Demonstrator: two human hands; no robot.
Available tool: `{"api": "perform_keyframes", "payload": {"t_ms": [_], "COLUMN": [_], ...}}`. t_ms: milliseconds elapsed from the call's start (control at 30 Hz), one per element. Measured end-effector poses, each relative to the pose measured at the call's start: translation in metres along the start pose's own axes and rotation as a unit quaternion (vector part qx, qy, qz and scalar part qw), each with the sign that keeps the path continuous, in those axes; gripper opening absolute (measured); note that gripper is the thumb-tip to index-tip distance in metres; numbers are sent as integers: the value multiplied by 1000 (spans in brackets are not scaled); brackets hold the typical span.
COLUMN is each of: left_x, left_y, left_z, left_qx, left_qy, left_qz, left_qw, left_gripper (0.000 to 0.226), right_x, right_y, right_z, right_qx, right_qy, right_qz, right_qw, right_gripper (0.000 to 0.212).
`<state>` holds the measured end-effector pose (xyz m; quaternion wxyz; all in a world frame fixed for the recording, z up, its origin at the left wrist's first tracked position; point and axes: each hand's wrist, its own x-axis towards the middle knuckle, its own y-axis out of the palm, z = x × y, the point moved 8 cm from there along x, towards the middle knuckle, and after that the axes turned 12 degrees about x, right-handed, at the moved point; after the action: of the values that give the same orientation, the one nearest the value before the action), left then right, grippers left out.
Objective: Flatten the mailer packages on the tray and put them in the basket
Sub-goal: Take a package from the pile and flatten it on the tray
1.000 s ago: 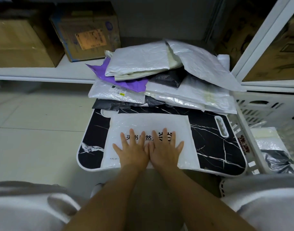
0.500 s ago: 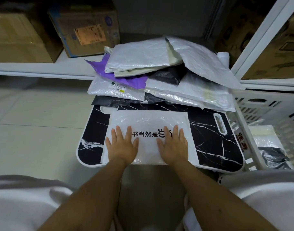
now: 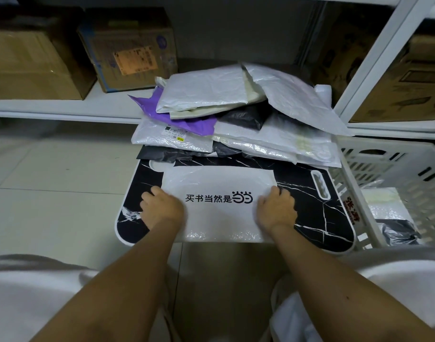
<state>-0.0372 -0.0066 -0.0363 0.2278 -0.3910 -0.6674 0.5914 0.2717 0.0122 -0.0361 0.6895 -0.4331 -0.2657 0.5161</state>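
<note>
A white mailer (image 3: 219, 183) with black printed characters lies flat on the black marble-pattern tray (image 3: 310, 208). My left hand (image 3: 162, 208) is at its left edge with the fingers curled over that edge. At the right edge my right hand (image 3: 277, 208) grips the mailer the same way. A pile of white, black and purple mailers (image 3: 236, 114) is stacked on the tray's far side. To the right of the tray stands the white slatted basket (image 3: 394, 154), with a white mailer (image 3: 382, 203) and a black one (image 3: 399, 230) inside.
Cardboard boxes (image 3: 127, 48) stand on a low white shelf (image 3: 63, 107) behind the pile. A white shelf post (image 3: 374, 58) rises at the right, above the basket. Pale floor tiles (image 3: 51, 193) lie left of the tray. My knees in light clothing frame the bottom.
My hands slid apart from the mailer's middle to its left and right edges, uncovering the print. Their fingers went from flat to curled over the edges.
</note>
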Motion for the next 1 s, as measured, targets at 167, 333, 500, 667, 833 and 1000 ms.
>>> {"api": "perform_keyframes", "payload": {"t_ms": [167,333,500,667,833,1000], "left_x": [-5,-13,-21,-32,-46,-75], "left_y": [2,13,-10,-55,-108,-158], "left_z": [15,30,31,18,-9,-92], "left_qx": [-17,-13,-32,-83,-73,-70], "left_qy": [-74,-94,-91,-70,-7,125], "left_qz": [87,157,140,64,-33,-118], "left_qw": [993,983,986,992,997,983], "left_gripper": [40,50,46,43,52,53], "right_x": [-10,-24,-27,-28,-27,-17], "right_y": [-11,-10,-28,-66,-126,-209], "right_z": [-36,-37,-9,31,56,36], "right_qx": [57,145,168,163,158,152], "right_qy": [178,235,175,86,23,40], "right_qz": [29,79,98,79,9,-123], "right_qw": [982,958,965,980,987,980], "right_gripper": [51,36,28,25,24,25]}}
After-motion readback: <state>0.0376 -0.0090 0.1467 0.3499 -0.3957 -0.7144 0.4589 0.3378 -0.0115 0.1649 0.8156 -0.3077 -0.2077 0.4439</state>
